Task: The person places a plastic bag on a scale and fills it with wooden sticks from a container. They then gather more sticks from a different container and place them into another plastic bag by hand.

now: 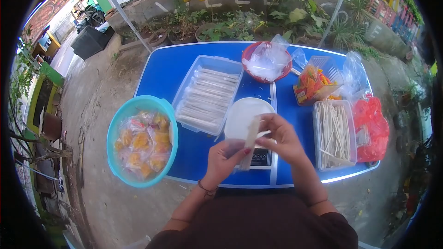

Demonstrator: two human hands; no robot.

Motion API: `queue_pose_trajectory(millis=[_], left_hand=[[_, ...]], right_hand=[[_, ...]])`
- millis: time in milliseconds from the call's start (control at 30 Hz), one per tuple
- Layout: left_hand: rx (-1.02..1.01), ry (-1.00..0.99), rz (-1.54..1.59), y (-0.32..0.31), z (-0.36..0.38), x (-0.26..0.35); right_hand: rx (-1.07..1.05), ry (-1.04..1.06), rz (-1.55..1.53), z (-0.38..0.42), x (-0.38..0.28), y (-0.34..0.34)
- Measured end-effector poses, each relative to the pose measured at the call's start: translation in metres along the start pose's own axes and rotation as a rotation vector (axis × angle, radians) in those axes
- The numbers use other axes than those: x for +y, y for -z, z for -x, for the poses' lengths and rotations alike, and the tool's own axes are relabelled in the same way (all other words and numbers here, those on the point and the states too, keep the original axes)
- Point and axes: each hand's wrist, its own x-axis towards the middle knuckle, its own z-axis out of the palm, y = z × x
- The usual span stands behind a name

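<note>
My left hand (224, 160) is closed on the lower part of a clear plastic packet (250, 145) of pale sticks, held upright above a kitchen scale (259, 158). At the packet's upper end is my right hand (278, 136), its fingers bent around a small white piece (263, 133). The scale's round white plate (244, 110) lies just behind both hands. To the left, a clear tub (236, 64) holds several similar wrapped packets. Loose pale sticks (333, 131) fill another clear container (353, 157) on the right.
A turquoise basin (113, 157) of bagged orange food stands left. On the blue table (159, 71), a red basket (288, 71) holds plastic bags at the back. A clear basket (330, 67) with orange packets and a red bag (376, 129) are on the right.
</note>
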Motion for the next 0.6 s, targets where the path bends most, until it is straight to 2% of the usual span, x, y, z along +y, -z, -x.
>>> queue_pose_trajectory(millis=[67,100,200,233,333,367,500,600], left_hand=[[0.082,-0.044,0.083,-0.003,-0.004,-0.005],[0.125,-0.066,0.124,-0.004,-0.006,-0.005],[0.158,-0.032,0.119,-0.012,-0.011,0.003],[0.149,-0.042,0.106,-0.012,-0.013,0.004],[0.136,-0.049,0.08,-0.012,-0.019,0.005],[0.143,-0.037,0.081,-0.011,-0.021,0.005],[0.189,-0.085,0.002,-0.013,-0.026,0.008],[0.244,-0.167,0.066,-0.02,-0.032,0.003]], right_hand=[[-0.106,-0.028,0.193,0.008,0.018,-0.007],[-0.144,-0.16,0.061,0.013,0.027,-0.01],[-0.077,-0.184,0.215,0.022,0.042,-0.025],[-0.025,-0.146,0.166,0.023,0.042,-0.029],[0.019,-0.219,-0.083,0.022,0.048,-0.024],[0.006,-0.268,-0.081,0.022,0.045,-0.02],[0.022,-0.097,-0.089,0.024,0.056,-0.013],[0.084,-0.027,-0.163,0.03,0.058,-0.006]])
